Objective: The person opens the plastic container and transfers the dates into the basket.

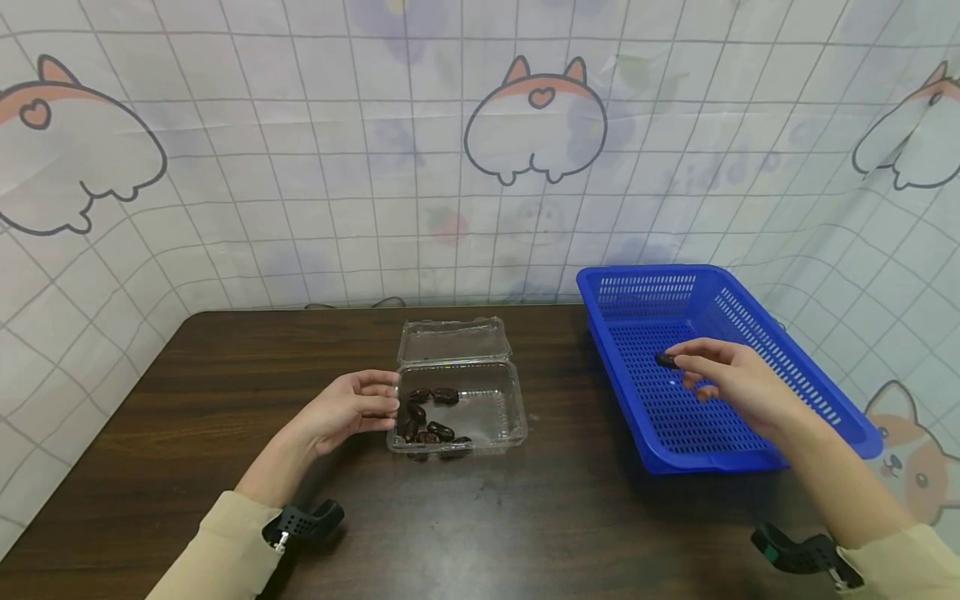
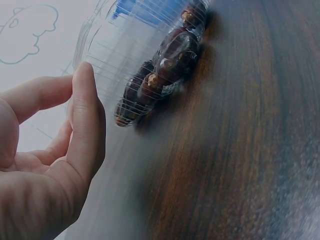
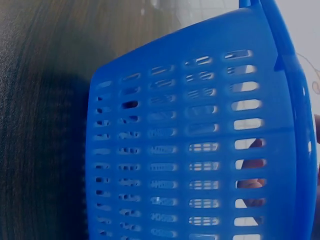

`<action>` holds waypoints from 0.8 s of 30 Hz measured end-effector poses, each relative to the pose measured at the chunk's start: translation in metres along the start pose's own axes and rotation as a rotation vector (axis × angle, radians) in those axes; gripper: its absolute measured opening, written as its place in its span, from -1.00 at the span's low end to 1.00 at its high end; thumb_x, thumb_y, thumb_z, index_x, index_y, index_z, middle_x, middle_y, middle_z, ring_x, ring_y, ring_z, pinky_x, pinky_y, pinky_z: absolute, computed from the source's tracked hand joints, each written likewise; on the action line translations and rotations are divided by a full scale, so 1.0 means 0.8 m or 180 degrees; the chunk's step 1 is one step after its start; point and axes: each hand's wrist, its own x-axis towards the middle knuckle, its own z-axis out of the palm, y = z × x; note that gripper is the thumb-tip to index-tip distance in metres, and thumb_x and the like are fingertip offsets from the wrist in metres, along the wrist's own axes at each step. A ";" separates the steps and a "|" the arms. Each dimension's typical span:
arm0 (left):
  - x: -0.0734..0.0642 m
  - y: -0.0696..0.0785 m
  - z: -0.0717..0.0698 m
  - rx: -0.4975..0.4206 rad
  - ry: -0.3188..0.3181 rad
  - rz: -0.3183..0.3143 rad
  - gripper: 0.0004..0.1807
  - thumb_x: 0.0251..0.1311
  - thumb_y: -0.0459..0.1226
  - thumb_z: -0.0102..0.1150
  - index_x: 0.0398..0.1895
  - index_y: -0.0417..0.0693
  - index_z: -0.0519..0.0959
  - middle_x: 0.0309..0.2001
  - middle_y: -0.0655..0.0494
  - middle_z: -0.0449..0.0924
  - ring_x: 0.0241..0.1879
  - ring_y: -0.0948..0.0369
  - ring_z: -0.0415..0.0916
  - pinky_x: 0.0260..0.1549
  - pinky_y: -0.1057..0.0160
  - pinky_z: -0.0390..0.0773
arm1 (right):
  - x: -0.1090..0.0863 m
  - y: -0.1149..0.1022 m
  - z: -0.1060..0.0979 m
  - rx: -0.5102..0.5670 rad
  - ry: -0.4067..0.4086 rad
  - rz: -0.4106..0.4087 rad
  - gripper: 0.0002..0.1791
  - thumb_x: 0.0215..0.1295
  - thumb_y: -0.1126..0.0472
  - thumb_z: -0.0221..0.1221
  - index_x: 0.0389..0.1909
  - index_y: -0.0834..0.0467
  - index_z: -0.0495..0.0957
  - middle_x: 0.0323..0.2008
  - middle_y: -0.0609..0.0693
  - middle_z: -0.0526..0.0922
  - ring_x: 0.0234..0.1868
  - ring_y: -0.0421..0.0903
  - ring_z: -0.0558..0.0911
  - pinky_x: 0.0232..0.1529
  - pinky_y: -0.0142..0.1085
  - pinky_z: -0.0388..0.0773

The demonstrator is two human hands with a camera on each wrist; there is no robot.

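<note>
My right hand pinches a dark, wrinkled date between thumb and fingertips, over the inside of the blue plastic basket. From the right wrist, parts of that hand's fingers show through the slots of the basket wall, and the date is hidden. At the left, my left hand touches the left side of a clear plastic clamshell box with its fingertips. The box's lid is folded back. Several dates lie inside, mostly along the left and front; they also show through the wall.
The dark wood table carries both containers, the box near the middle and the basket to the right. A patterned white cloth hangs behind the table and along its sides. The basket's raised rim faces the box.
</note>
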 end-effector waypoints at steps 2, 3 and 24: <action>0.000 0.001 0.000 0.0004 0.0005 0.0002 -0.41 0.40 -0.47 0.18 0.40 -0.49 0.21 -0.13 -0.01 0.55 -0.25 0.21 0.62 -0.12 0.19 0.72 | -0.001 0.002 -0.001 -0.0029 -0.0005 0.0012 -0.53 0.63 0.08 0.05 0.27 0.39 0.43 -0.09 -0.03 0.59 -0.19 -0.11 0.59 -0.27 -0.32 0.64; 0.000 0.001 0.001 0.0007 0.0004 0.0003 -0.41 0.40 -0.47 0.18 0.40 -0.49 0.21 -0.13 -0.01 0.55 -0.25 0.20 0.63 -0.11 0.18 0.72 | -0.001 0.004 -0.001 -0.0046 -0.0006 0.0018 -0.53 0.63 0.08 0.05 0.27 0.39 0.43 -0.09 -0.04 0.59 -0.19 -0.12 0.59 -0.27 -0.32 0.64; 0.001 0.000 0.000 0.0018 0.0021 -0.0004 -0.41 0.40 -0.48 0.17 0.40 -0.50 0.21 -0.12 -0.04 0.54 -0.26 0.19 0.63 -0.12 0.19 0.73 | -0.005 0.012 -0.006 -0.0307 -0.0084 -0.0009 -0.51 0.61 0.06 0.08 0.25 0.40 0.47 -0.07 0.04 0.62 -0.12 -0.02 0.58 -0.26 -0.25 0.65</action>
